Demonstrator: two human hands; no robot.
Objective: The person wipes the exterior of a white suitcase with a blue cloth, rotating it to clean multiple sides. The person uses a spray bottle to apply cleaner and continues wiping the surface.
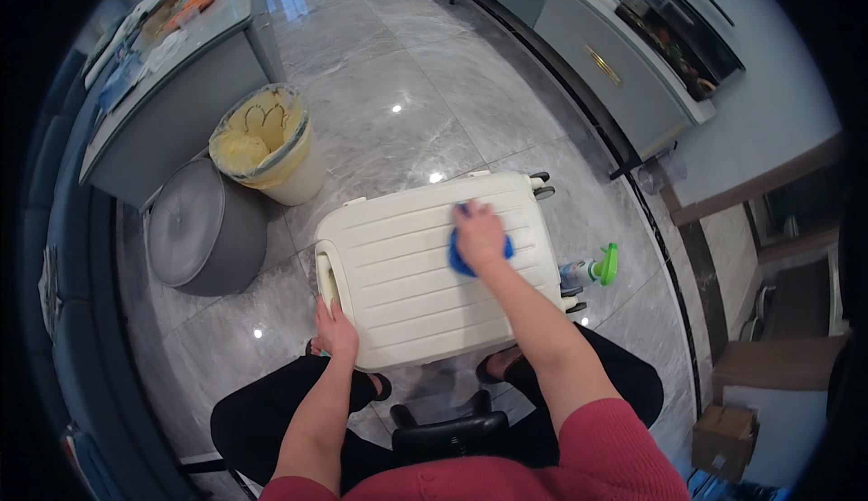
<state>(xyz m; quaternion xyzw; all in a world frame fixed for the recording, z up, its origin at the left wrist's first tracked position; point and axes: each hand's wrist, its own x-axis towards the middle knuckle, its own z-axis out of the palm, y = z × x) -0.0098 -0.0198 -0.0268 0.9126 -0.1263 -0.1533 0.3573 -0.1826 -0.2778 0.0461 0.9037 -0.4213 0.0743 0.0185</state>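
A white hard-shell suitcase [407,277] with ribbed sides lies flat on the tiled floor in front of me, its wheels pointing right. My right hand [480,236] presses a blue cloth [463,262] onto the upper right part of the shell. At the suitcase's left end, my left hand [336,330] grips the edge beside the handle recess; its fingertips are partly hidden. A spray bottle [578,274] with a green trigger head lies on the floor just past the wheeled end.
A lined trash bin [298,179] and a grey round pouf [234,243] stand at the left, by a cluttered table [183,101]. Grey drawer cabinets [583,40] line the upper right, with a fish tank [678,33] on top. A cardboard box [724,441] sits lower right.
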